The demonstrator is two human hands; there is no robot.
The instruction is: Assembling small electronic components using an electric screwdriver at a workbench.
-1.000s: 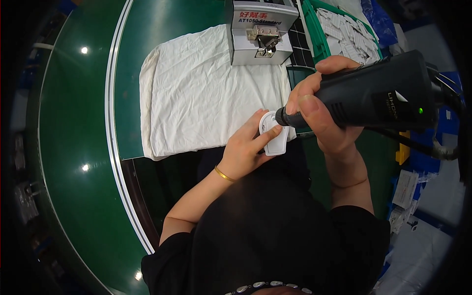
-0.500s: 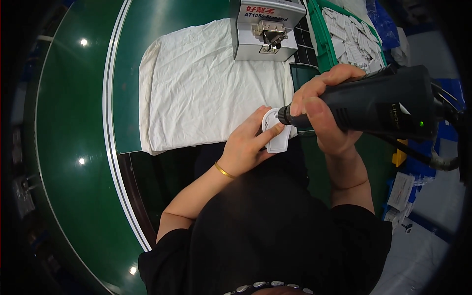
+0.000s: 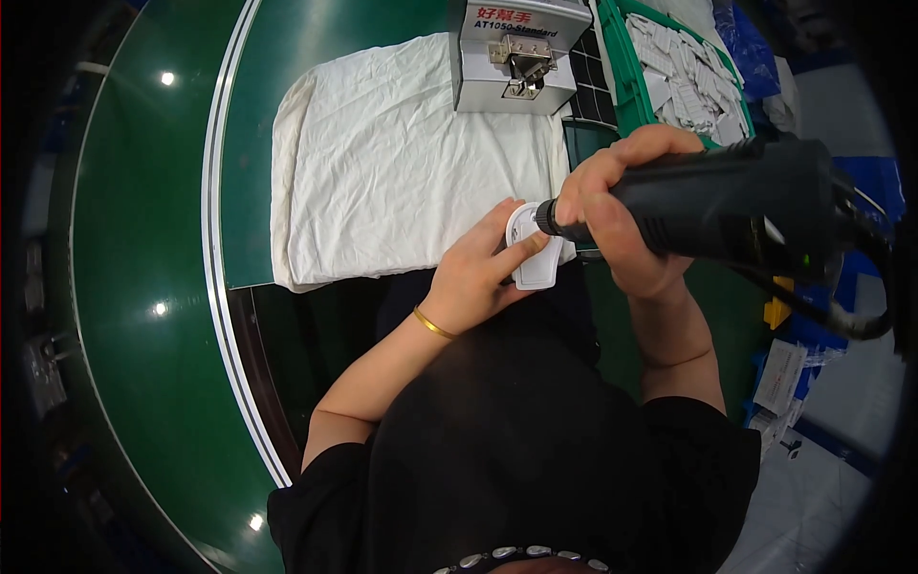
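Observation:
My left hand (image 3: 483,260) grips a small white plastic housing (image 3: 535,272) with a rounded top end and a narrower lower end, thumb across its face. A black electric screwdriver (image 3: 708,206) is wrapped in the fingers of my right hand (image 3: 626,210). Its ribbed nose is right at the upper part of the housing, close to my left thumb; the bit's tip is hidden. Both hands are just off the near right corner of a white cloth (image 3: 402,172) spread on the green table (image 3: 251,143).
A grey screw feeder machine (image 3: 512,57) stands at the cloth's far edge. Right of it, a green crate (image 3: 626,86) holds many white plastic parts (image 3: 684,81). The screwdriver's cable (image 3: 813,311) loops at the right. A yellow bin (image 3: 779,304) is low on the right.
The housing and both hands have shifted slightly left and upward. The screwdriver's rear end has dipped and turned a little, with its nose still at the housing.

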